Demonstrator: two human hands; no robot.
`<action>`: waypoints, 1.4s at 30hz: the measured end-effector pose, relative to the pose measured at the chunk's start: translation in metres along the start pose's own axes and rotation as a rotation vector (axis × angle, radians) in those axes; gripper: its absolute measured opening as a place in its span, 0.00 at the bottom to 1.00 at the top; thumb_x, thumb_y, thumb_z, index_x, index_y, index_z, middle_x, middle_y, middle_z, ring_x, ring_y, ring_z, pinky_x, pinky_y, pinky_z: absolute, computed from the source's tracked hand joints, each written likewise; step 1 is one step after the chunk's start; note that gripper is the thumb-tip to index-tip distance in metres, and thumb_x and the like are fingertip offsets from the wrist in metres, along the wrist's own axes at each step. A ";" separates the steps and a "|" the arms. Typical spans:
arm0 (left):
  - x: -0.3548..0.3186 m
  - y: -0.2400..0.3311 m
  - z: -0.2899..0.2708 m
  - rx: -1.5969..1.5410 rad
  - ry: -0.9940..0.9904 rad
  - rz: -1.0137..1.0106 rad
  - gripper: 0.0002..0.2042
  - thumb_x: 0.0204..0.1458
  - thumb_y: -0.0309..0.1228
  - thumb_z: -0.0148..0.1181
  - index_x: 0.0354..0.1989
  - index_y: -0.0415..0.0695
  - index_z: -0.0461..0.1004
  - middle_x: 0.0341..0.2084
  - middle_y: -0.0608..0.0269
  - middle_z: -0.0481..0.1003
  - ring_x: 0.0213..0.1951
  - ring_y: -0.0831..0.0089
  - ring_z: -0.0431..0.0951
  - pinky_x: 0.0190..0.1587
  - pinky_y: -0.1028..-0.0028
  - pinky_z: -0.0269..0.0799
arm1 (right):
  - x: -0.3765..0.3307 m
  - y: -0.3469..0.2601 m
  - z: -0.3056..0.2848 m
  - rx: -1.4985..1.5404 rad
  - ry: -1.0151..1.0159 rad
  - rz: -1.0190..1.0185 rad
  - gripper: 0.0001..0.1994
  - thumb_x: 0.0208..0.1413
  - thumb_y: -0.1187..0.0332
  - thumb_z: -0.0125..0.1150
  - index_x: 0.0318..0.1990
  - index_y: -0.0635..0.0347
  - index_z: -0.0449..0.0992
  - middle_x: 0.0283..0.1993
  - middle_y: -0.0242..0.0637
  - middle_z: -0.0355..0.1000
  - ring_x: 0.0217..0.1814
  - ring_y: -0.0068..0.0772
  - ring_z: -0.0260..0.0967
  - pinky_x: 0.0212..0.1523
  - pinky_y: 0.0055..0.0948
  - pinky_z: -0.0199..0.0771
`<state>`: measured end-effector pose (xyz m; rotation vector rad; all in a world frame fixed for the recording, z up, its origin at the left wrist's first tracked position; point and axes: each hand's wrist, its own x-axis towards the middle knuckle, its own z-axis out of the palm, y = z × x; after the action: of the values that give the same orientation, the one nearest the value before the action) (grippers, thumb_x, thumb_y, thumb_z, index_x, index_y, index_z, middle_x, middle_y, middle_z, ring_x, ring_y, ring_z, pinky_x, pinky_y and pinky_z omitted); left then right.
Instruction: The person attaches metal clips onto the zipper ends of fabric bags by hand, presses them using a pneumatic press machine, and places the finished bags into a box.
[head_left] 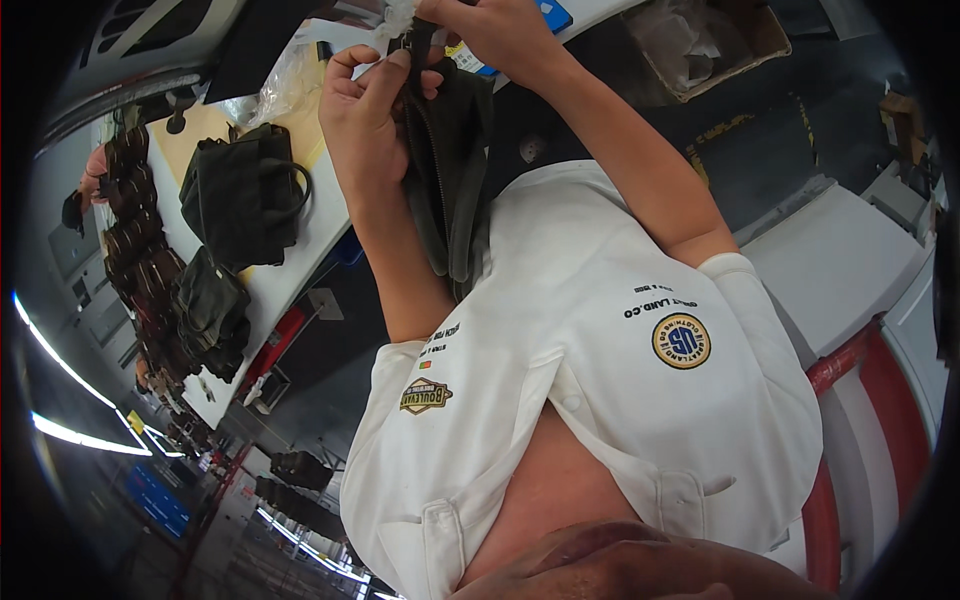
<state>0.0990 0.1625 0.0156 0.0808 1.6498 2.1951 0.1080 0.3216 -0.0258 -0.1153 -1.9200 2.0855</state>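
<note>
A dark green cloth piece with a long zipper (447, 185), which looks like a bag or pouch, hangs from my hands down against my white shirt. My left hand (372, 125) pinches its upper end, thumb pressed near the top of the zipper. My right hand (497, 38) is closed at the same end, higher up and partly cut off by the picture's edge; what its fingertips grip is hidden. Between the hands sits a crumpled whitish, see-through bit (398, 18), perhaps plastic or tissue.
On the white table (305, 240) to the left lie a dark green bag with a handle (245, 195) and more dark bags (212, 312). Beyond stands a row of brown bags (140, 220). Clear plastic (268, 95) lies near my left hand. A cardboard box (740, 65) holds plastic at right.
</note>
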 end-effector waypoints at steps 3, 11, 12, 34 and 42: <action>0.009 0.002 -0.006 0.025 -0.026 -0.010 0.14 0.52 0.20 0.59 0.41 0.42 0.58 0.29 0.45 0.79 0.26 0.68 0.80 0.31 0.76 0.75 | 0.002 0.002 0.002 -0.002 0.049 -0.013 0.14 0.57 0.64 0.58 0.27 0.69 0.75 0.20 0.37 0.70 0.22 0.25 0.65 0.26 0.29 0.65; 0.015 0.000 -0.014 0.050 -0.092 -0.019 0.12 0.53 0.20 0.59 0.39 0.42 0.61 0.30 0.47 0.79 0.24 0.70 0.80 0.27 0.77 0.75 | -0.003 -0.004 0.003 0.027 0.086 0.038 0.16 0.57 0.62 0.57 0.26 0.69 0.75 0.19 0.38 0.70 0.22 0.25 0.66 0.26 0.29 0.66; 0.014 0.000 -0.014 0.045 -0.098 -0.011 0.11 0.54 0.20 0.59 0.39 0.42 0.62 0.30 0.47 0.79 0.24 0.70 0.80 0.27 0.77 0.75 | -0.003 -0.004 0.003 0.044 0.084 0.040 0.16 0.57 0.62 0.57 0.26 0.69 0.75 0.19 0.38 0.70 0.22 0.25 0.66 0.26 0.29 0.66; -0.015 -0.004 -0.010 0.052 -0.163 -0.067 0.10 0.54 0.20 0.56 0.43 0.37 0.65 0.32 0.45 0.79 0.27 0.69 0.80 0.30 0.76 0.77 | -0.034 -0.001 -0.008 0.054 -0.124 0.161 0.13 0.59 0.58 0.60 0.33 0.61 0.79 0.28 0.25 0.72 0.30 0.16 0.69 0.31 0.19 0.68; -0.073 0.002 0.035 0.471 -0.005 -0.110 0.09 0.50 0.18 0.62 0.40 0.29 0.74 0.31 0.52 0.80 0.32 0.73 0.82 0.34 0.78 0.79 | -0.090 -0.008 -0.039 0.399 -0.234 0.222 0.10 0.62 0.64 0.58 0.35 0.62 0.75 0.31 0.27 0.71 0.33 0.16 0.68 0.36 0.19 0.70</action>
<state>0.1753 0.1694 0.0416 0.1199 2.0810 1.6883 0.2048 0.3348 -0.0349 0.0056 -1.6258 2.6942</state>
